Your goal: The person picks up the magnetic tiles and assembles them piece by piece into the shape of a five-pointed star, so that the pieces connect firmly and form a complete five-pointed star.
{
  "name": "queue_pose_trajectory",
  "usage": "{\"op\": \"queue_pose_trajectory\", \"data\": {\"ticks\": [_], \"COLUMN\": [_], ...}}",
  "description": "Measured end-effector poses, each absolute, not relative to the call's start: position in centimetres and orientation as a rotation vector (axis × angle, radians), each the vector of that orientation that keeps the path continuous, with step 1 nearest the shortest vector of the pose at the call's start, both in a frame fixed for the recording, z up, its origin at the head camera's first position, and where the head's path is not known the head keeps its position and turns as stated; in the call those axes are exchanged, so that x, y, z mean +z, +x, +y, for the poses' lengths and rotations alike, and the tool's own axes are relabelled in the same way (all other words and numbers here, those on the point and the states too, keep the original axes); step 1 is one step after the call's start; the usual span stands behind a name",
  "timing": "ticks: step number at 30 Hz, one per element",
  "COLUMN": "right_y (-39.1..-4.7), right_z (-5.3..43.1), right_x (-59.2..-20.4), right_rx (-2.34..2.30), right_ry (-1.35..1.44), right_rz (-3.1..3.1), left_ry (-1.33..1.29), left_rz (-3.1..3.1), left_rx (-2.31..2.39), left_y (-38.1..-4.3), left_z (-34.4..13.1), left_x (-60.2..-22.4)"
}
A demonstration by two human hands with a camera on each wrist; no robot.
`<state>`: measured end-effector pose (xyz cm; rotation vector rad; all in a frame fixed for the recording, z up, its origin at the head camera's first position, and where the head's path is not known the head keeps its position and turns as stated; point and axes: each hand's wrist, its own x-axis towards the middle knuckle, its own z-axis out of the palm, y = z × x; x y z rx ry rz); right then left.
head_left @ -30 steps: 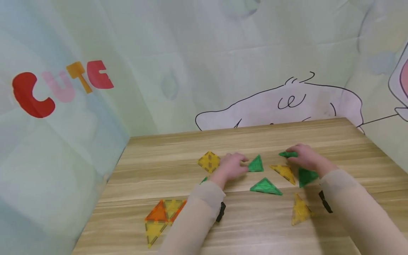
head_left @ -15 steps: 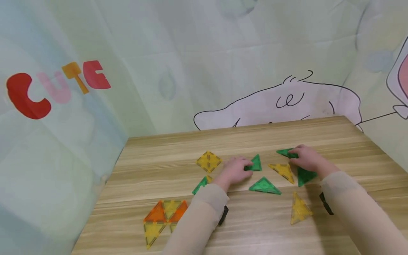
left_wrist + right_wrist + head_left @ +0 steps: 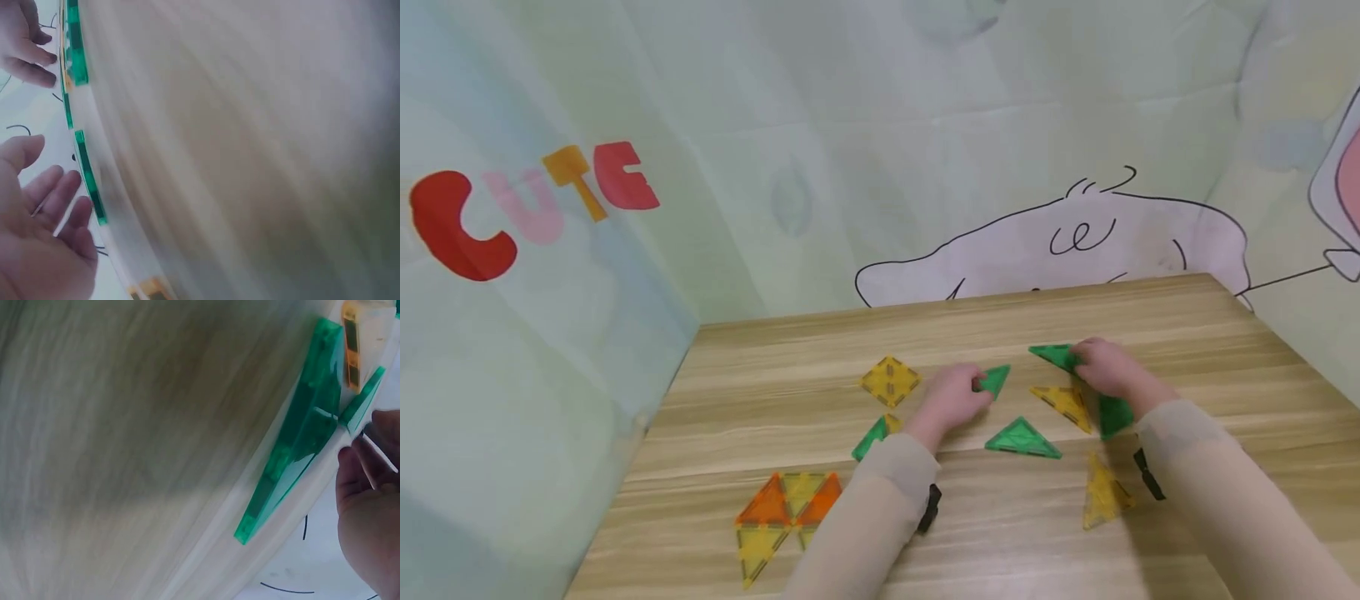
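Note:
In the head view my left hand (image 3: 955, 397) holds a green triangular magnetic tile (image 3: 996, 380) by its left side, the fingertips over its edge. The left wrist view shows that hand (image 3: 44, 231) with bent fingers beside the tile (image 3: 91, 178). Farther right, my right hand (image 3: 1108, 367) pinches the right end of another green triangular tile (image 3: 1054, 356). Thumb and fingers of the right hand (image 3: 369, 500) meet at this tile's end (image 3: 364, 400) in the right wrist view. Below the right hand lies a darker green tile (image 3: 1114, 417), partly covered.
Between and below the hands lie a yellow triangle (image 3: 1066, 406), a green triangle (image 3: 1022, 438) and another yellow triangle (image 3: 1105, 496). Left of them are a yellow tile square (image 3: 890, 381), a green-and-yellow pair (image 3: 871, 437) and an orange-and-yellow group (image 3: 767, 504) on the wooden table (image 3: 790, 417).
My left hand has moved right onto its green tile, which has turned slightly. The right hand's green tile has shifted left and a little away, with the hand following.

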<state>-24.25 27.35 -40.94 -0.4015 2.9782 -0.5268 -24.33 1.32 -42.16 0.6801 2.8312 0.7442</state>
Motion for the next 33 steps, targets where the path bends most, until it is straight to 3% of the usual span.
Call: {"op": "queue_pose_trajectory", "data": {"ticks": [18,33], "right_y": [-24.4,-24.5], "right_z": [25.2,22.5], "right_x": [-41.2,-41.0], "right_rx": [-0.604,-0.606], "right_ry": [-0.475,-0.522], "right_rz": [2.909,2.838], "left_ry": [0.407,0.522], "left_rz": [3.03,2.906], "left_rx": [0.509,0.437], "left_y": [-24.3,-24.3], "left_z": [1.1,1.5], "left_x": [-42.0,-41.9]}}
